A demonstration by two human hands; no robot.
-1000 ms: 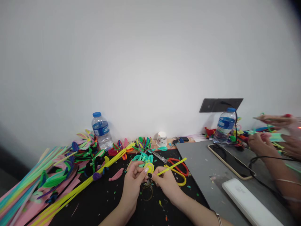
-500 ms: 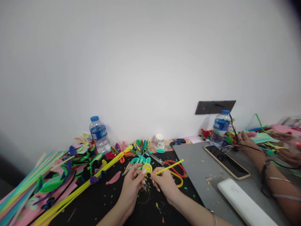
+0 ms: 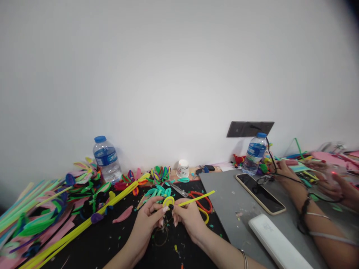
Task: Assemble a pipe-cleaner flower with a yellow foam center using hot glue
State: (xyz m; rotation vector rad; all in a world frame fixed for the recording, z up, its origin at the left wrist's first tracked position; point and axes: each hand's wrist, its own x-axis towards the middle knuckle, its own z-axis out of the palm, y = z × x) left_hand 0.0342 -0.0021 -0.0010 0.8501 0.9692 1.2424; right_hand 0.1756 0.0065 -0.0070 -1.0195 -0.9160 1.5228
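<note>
Between the fingertips of both hands is a yellow pipe cleaner (image 3: 168, 201), coiled into a round spiral, its straight end sticking out to the right. My left hand (image 3: 150, 216) pinches the coil from the left. My right hand (image 3: 186, 218) is closed on the pipe cleaner from the right, thumb near the coil. Thin wire (image 3: 160, 239) in a loose loop lies below the fingers. Just beyond the hands are scissors (image 3: 200, 201) with red and yellow handles, partly hidden, and a pile of teal pipe-cleaner pieces (image 3: 158, 191).
Long yellow pipe cleaners (image 3: 84, 228) and many coloured ones lie at left. Two water bottles (image 3: 107, 158) and a paper cup (image 3: 183, 169) stand by the wall. A phone (image 3: 260, 193) and a white power bank (image 3: 277, 243) rest on the grey board. Another person's arms (image 3: 294, 190) work at right.
The view has turned slightly right, so most things sit farther left. Both hands still hold the coiled yellow pipe cleaner, in nearly the same pose. The other person's hands at far right have shifted.
</note>
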